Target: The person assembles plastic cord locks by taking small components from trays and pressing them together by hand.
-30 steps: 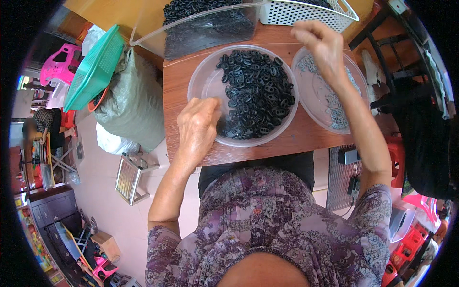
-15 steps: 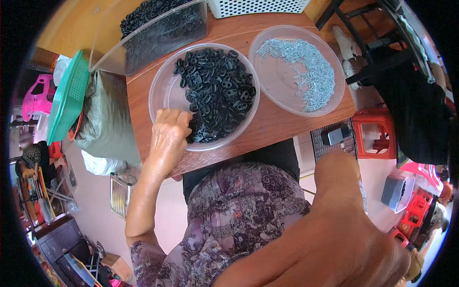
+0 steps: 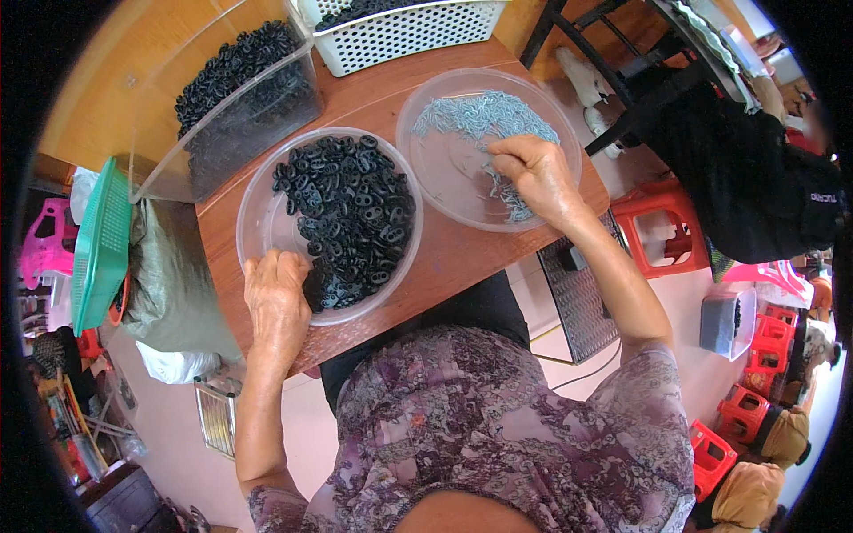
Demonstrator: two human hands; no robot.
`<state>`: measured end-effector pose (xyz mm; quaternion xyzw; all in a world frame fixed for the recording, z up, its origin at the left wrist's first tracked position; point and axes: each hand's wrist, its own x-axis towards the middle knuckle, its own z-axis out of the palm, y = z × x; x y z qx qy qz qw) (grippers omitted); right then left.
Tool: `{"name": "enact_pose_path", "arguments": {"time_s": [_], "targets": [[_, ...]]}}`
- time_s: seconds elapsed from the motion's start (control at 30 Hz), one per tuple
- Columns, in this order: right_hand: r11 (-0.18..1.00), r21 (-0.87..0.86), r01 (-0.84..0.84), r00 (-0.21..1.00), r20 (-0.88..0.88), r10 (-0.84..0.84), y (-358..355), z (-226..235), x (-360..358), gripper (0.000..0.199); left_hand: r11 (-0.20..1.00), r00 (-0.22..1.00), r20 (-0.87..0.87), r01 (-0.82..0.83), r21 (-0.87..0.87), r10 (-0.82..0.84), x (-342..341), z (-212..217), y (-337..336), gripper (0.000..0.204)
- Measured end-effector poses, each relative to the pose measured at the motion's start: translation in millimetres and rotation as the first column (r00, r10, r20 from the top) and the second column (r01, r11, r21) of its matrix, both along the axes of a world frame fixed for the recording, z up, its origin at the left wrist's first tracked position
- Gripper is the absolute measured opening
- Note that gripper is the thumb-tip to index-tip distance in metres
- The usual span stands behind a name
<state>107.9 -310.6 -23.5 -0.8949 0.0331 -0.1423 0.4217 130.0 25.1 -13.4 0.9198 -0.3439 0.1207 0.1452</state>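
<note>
A round clear plastic tub (image 3: 251, 200) holds a heap of small black oval pieces with two holes (image 3: 346, 218). At its near-left rim my left hand (image 3: 277, 289) is closed, fingers curled down beside the black pieces; whatever lies between them is hidden. To the right, a second round clear tub (image 3: 435, 182) holds many small silvery-blue pins (image 3: 484, 115). Over this tub my right hand (image 3: 540, 178) is closed, thumb and forefinger pinched together close to the pins. Anything in that pinch is too small to make out.
Both tubs stand on a brown wooden table (image 3: 444, 266). Behind them are a clear bin (image 3: 253, 120) of black pieces and a white perforated basket (image 3: 413, 40). A green basket (image 3: 102, 240) and a sack (image 3: 169, 275) stand left; a red stool (image 3: 662, 231) stands right.
My right hand has moved from near the camera, at lower right, out over the tub of pins. My left hand stays at the black pieces' tub. The view has shifted.
</note>
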Motion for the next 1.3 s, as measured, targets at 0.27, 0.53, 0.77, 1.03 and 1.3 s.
{"name": "enact_pose_path", "arguments": {"time_s": [0.27,0.53,0.77,1.03,1.3], "targets": [[0.887,-0.441,-0.138,0.966,0.139,0.219,34,-12,57,0.012,0.744,0.888,-0.454,-0.355,-0.566,0.079,-9,5,-10,0.008],[0.760,-0.629,-0.163,0.931,0.157,0.329,48,-32,75,0.011,0.348,0.651,-0.717,-0.630,-0.694,-0.249,-11,-2,-7,0.008],[0.849,-0.504,-0.157,0.969,0.088,0.231,48,-17,64,0.011,0.344,0.566,-0.747,-0.664,-0.664,-0.349,-9,4,-14,0.013],[0.952,0.044,-0.303,0.949,0.108,0.297,96,18,11,0.007,0.237,0.430,-0.750,-0.766,-0.597,-0.502,-2,7,-10,0.014],[0.911,0.290,-0.293,0.940,-0.086,0.329,115,20,-3,0.009,0.507,0.665,-0.733,-0.588,-0.630,-0.140,-15,12,-18,0.017]]}}
